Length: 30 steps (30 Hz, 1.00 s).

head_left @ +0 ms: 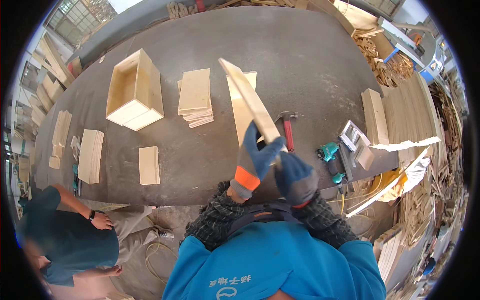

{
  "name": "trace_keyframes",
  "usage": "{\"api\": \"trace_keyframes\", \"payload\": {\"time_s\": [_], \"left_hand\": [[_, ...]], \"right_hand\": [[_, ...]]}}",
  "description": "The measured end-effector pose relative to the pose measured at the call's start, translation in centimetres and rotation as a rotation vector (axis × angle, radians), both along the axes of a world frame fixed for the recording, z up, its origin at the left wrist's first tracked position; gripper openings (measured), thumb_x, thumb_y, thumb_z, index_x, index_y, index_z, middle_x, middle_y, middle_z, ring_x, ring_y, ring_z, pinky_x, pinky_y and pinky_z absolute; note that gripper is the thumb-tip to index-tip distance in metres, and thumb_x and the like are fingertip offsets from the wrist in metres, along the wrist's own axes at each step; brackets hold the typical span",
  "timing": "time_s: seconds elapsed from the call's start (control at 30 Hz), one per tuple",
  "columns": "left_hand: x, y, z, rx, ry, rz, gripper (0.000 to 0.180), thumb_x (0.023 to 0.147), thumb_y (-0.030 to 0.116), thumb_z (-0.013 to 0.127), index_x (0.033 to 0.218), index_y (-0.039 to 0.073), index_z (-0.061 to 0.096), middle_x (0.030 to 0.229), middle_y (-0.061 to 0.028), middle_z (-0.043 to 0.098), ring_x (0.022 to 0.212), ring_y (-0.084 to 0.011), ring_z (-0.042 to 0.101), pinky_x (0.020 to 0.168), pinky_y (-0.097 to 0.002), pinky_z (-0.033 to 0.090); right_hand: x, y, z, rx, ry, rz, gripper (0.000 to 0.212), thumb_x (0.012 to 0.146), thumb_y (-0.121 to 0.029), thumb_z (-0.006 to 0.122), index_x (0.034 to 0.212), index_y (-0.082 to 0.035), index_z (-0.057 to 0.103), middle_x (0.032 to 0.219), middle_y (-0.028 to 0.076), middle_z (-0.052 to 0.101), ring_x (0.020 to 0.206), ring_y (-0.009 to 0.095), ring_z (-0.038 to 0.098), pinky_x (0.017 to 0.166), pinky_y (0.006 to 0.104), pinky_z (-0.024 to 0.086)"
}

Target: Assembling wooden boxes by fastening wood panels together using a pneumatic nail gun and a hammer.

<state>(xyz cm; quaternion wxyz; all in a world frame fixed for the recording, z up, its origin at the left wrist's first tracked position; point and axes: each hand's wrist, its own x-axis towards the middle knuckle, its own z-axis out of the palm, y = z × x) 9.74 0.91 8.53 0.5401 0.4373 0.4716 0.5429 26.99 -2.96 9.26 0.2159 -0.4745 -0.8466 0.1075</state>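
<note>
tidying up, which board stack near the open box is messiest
The stack just right of the open box: its lower boards jut crookedly, while the left stack and small stack look neater.

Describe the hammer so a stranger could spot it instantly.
Find the big dark table, then the pale board raised over it in the gloved left hand. Just right of that board lies the hammer; its red handle sets it apart from the teal power tool farther right.

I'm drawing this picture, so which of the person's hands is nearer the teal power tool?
Right. The right hand is left of the teal power tool, with a gap between; the left hand is farther left, gripping a wooden board.
</note>
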Motion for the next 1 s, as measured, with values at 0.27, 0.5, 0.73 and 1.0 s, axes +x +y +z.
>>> {"api": "trace_keyframes", "payload": {"time_s": [0.27, 0.5, 0.73, 1.0], "left_hand": [[-7.7, 1.3, -7.8, -0.099, -0.323, 0.019, 0.059, 0.102, -0.003, 0.051, 0.161, -0.003, 0.046, 0.146, -0.017, 0.065, 0.128, -0.0242, 0.066, 0.106, -0.0349, 0.054], [-6.2, 3.1, -12.6, -0.081, -0.308, -0.033, 0.059, 0.102, -0.003, 0.052, 0.161, -0.003, 0.046, 0.147, -0.0165, 0.065, 0.128, -0.0245, 0.066, 0.107, -0.0346, 0.054], [-6.0, 3.0, -13.9, -0.17, -0.376, 0.015, 0.059, 0.103, 0.0, 0.057, 0.161, -0.003, 0.046, 0.145, -0.0191, 0.065, 0.125, -0.0266, 0.068, 0.105, -0.0354, 0.056], [-6.9, 3.2, -10.9, -0.136, -0.427, 0.01, 0.061, 0.104, 0.001, 0.057, 0.162, -0.003, 0.042, 0.147, -0.0213, 0.064, 0.126, -0.0279, 0.068, 0.106, -0.0359, 0.056]], "right_hand": [[0.4, -0.1, -3.0, -0.022, 0.089, -0.073, 0.056, 0.097, -0.024, 0.073, 0.144, 0.003, 0.059, 0.138, 0.029, 0.066, 0.128, 0.045, 0.064, 0.107, 0.0496, 0.053], [2.0, 0.9, -8.6, -0.38, 0.351, -0.157, 0.061, 0.101, -0.027, 0.074, 0.154, -0.004, 0.055, 0.137, 0.027, 0.069, 0.118, 0.043, 0.071, 0.1, 0.0477, 0.057], [1.9, 1.4, -10.4, -0.311, 0.326, -0.144, 0.058, 0.102, -0.021, 0.073, 0.155, -0.009, 0.055, 0.125, 0.026, 0.073, 0.112, 0.041, 0.073, 0.094, 0.0467, 0.059], [1.8, 1.6, -9.4, -0.345, 0.407, -0.113, 0.064, 0.098, -0.021, 0.079, 0.156, -0.008, 0.055, 0.123, 0.025, 0.075, 0.109, 0.033, 0.077, 0.09, 0.0428, 0.062]]}}
